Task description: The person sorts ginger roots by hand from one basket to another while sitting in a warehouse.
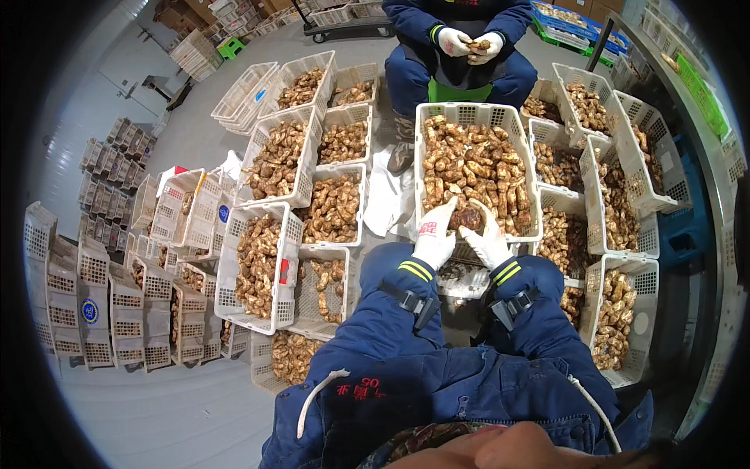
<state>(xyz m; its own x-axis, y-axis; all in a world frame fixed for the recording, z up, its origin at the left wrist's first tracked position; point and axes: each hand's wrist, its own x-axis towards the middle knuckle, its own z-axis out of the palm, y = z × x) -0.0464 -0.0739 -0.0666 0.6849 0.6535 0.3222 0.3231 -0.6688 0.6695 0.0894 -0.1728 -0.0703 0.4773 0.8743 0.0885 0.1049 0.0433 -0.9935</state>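
A white plastic crate (419,152) full of brown-and-cream mushrooms (469,158) stands directly before me. Over its near edge, my left hand (435,234) and my right hand (487,237), both in white gloves, hold one large, round, dark brown mushroom cap (467,218) between their fingers. The cap faces up towards me; its underside is hidden. Both hands touch it, one from each side.
A co-worker (460,58) in white gloves sits across the crate, holding a mushroom. More mushroom crates (258,264) flank me on the left, and others (624,316) on the right. A white cloth or bag (387,190) lies left of the central crate. A metal frame (703,234) runs along the far right.
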